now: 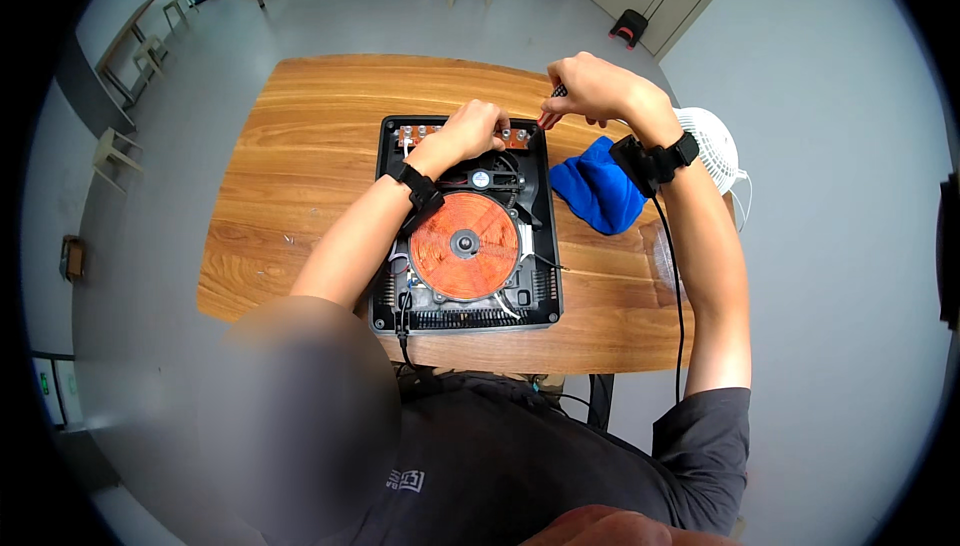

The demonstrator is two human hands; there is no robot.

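Opened black induction cooker base, 1, flat on wooden tabletop: likely rigid, moderately heavy; best gripped by outer casing edges.

Copper-orange round coil, 1; small black fan, 1; narrow circuit strip, 1, at far edge: probably fragile.

Left hand: fingers curled on strip.

Right hand: fingers closed on small dark-handled tool.

Blue cloth, 1; white fan, 1.
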